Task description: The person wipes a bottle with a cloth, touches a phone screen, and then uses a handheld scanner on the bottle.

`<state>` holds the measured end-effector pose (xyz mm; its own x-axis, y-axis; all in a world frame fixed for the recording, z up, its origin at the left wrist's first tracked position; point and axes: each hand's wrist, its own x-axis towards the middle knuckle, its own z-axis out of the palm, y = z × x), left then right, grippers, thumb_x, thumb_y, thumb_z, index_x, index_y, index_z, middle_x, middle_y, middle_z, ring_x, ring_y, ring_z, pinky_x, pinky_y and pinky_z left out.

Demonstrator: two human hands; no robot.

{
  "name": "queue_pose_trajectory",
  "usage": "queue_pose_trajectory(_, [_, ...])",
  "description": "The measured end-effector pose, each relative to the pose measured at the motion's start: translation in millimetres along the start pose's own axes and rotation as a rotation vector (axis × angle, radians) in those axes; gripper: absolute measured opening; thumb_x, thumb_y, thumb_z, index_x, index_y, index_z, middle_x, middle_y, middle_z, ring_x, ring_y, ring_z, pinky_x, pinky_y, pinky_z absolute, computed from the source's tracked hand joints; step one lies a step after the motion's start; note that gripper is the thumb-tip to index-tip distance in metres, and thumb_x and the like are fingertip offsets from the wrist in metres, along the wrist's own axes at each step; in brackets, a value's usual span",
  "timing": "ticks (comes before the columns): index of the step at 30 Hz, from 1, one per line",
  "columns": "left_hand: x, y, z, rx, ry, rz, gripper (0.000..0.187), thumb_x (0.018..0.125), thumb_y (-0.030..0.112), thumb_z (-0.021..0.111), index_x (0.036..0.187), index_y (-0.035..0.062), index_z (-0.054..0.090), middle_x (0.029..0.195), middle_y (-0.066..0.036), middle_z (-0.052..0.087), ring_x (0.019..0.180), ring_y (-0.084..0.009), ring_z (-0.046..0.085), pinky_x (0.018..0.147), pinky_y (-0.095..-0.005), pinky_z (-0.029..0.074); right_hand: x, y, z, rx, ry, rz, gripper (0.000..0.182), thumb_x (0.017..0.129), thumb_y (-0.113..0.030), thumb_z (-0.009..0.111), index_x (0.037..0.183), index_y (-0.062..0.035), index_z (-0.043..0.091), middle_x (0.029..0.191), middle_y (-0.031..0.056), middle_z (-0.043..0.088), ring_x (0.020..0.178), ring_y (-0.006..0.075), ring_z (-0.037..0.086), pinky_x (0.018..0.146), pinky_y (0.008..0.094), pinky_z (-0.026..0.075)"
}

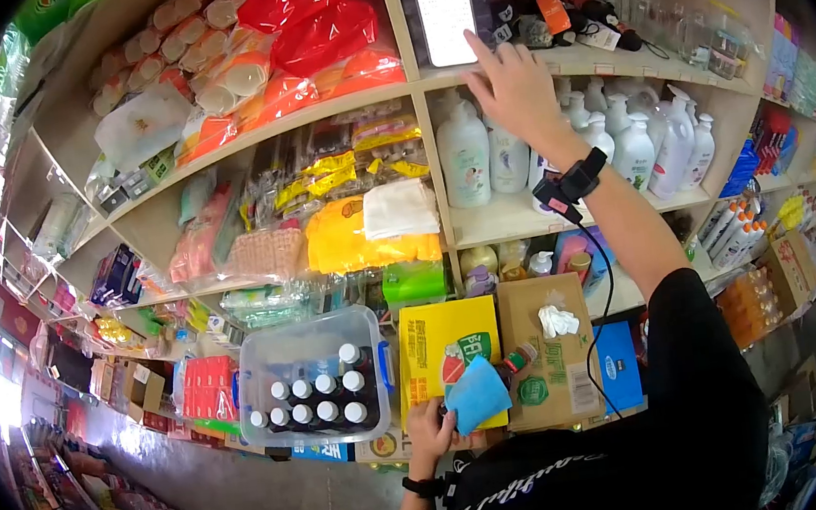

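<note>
My right hand (514, 82) is raised to the upper shelf, its index finger at the lower right edge of a lit phone (445, 17) that stands upright there. The other fingers are spread and hold nothing. Low in the middle, my left hand (432, 432) grips a blue cloth (477, 394) by its lower left corner, in front of a yellow box (446, 341). Just right of the cloth lies a small jar with a red and green label (519, 357). A crumpled white tissue (558, 322) rests on a cardboard box (551, 390).
A clear plastic bin (307, 342) of dark bottles with white caps stands left of the yellow box. White pump bottles (634, 154) fill the middle shelf at right. Orange and red packages (311, 24) crowd the upper left shelf. A black cable (604, 318) hangs from my right wrist.
</note>
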<state>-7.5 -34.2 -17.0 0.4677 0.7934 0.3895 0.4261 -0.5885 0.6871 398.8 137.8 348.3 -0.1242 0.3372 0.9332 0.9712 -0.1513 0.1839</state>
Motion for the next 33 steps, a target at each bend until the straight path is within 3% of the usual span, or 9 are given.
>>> queue_pose_trajectory(3, [3.6,6.6,-4.1,-0.038,-0.017,-0.022,0.040,0.093,0.044,0.064,0.100,0.0052,0.071,0.080,-0.016,0.065,0.079,-0.0388,0.061,0.072,-0.0493,0.045,0.6,1.2,-4.6,0.032,0.002,0.041,0.057,0.098,-0.038,0.066,0.142,-0.0026,0.060,0.096,0.0124,0.064,0.092,0.0304,0.061,0.082,0.0434,0.048])
queue_pose_trajectory(6, [1.9,4.9,-1.0,-0.006,0.017,0.000,0.040,0.093,0.044,0.064,0.100,0.0051,0.071,0.081,-0.016,0.065,0.079,-0.0387,0.061,0.072,-0.0491,0.045,-1.2,3.4,3.9,-0.003,0.045,0.029,0.055,0.098,-0.038,0.066,0.138,-0.0010,0.063,0.097,0.0123,0.064,0.093,0.0305,0.061,0.082,0.0436,0.048])
queue_pose_trajectory(27, [-0.8,1.6,0.1,-0.022,0.019,0.012,0.038,0.093,0.043,0.063,0.099,0.0057,0.070,0.077,-0.015,0.064,0.076,-0.0383,0.061,0.071,-0.0492,0.045,1.6,2.8,2.6,-0.064,-0.057,0.005,0.061,0.102,-0.047,0.059,0.140,0.0006,0.061,0.097,0.0118,0.064,0.095,0.0296,0.061,0.080,0.0461,0.047])
queue_pose_trajectory(33, [2.3,3.8,1.9,-0.028,0.053,0.036,0.038,0.093,0.043,0.063,0.099,0.0065,0.070,0.075,-0.015,0.063,0.074,-0.0375,0.060,0.069,-0.0484,0.044,3.5,5.3,9.4,0.095,-0.015,0.154,0.054,0.099,-0.049,0.063,0.120,-0.0005,0.073,0.102,0.0143,0.068,0.102,0.0318,0.063,0.082,0.0456,0.048])
